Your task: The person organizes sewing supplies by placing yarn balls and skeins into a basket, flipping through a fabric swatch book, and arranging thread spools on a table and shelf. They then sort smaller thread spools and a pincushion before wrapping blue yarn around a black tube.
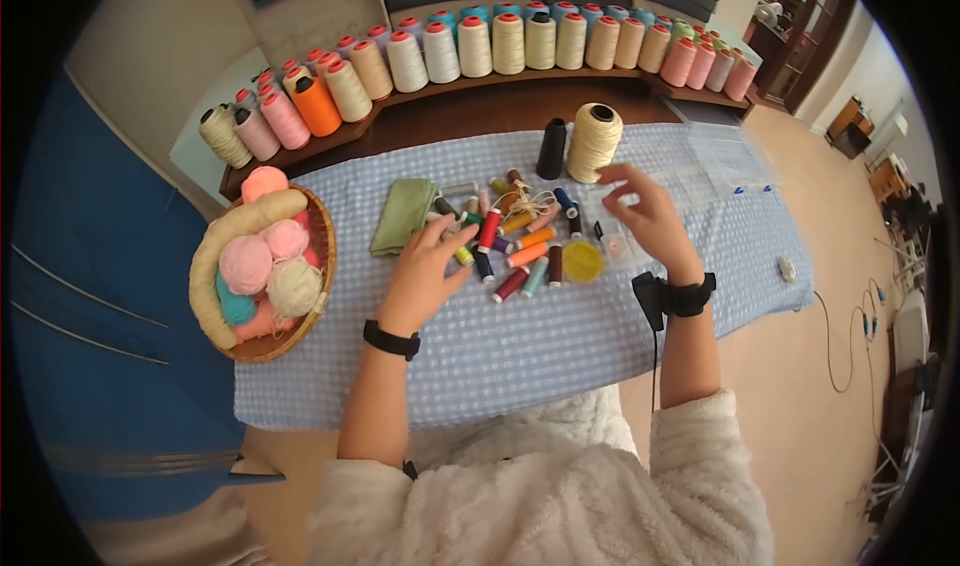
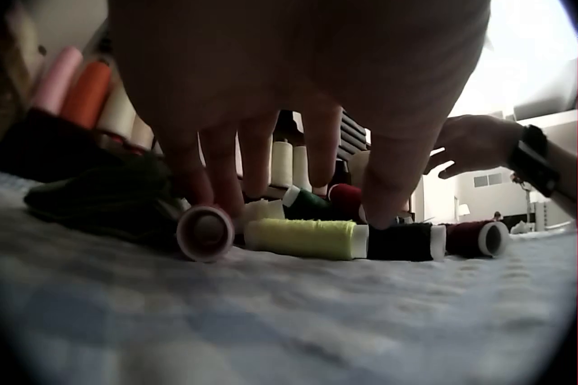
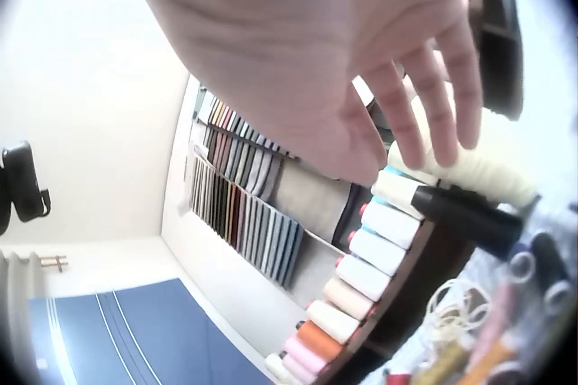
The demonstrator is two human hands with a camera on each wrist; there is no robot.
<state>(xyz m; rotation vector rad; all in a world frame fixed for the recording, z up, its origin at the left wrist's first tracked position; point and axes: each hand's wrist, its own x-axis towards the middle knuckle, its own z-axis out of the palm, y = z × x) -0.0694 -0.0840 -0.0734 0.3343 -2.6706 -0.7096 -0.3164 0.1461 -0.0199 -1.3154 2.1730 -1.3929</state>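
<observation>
Small thread spools lie in a loose pile mid-table, among them a red spool (image 1: 489, 230), an orange one (image 1: 531, 247) and a light blue one (image 1: 535, 277). Over the pile's left side my left hand (image 1: 423, 278) spreads its fingers; in the left wrist view they hang down by a yellow-green spool (image 2: 302, 238) and a black one (image 2: 402, 241), contact unclear. My right hand (image 1: 645, 218) is raised, fingers slightly bent and holding nothing, near the large cream cone (image 1: 595, 146). A black cone (image 1: 552, 150) stands beside that cone.
A basket (image 1: 328, 251) of yarn balls stands at the left. A folded green cloth (image 1: 402, 218) lies left of the pile, a round yellow item (image 1: 582, 262) at its right. Clear plastic (image 1: 725, 161) covers the back right. Behind, thread cones line a curved shelf (image 1: 440, 93).
</observation>
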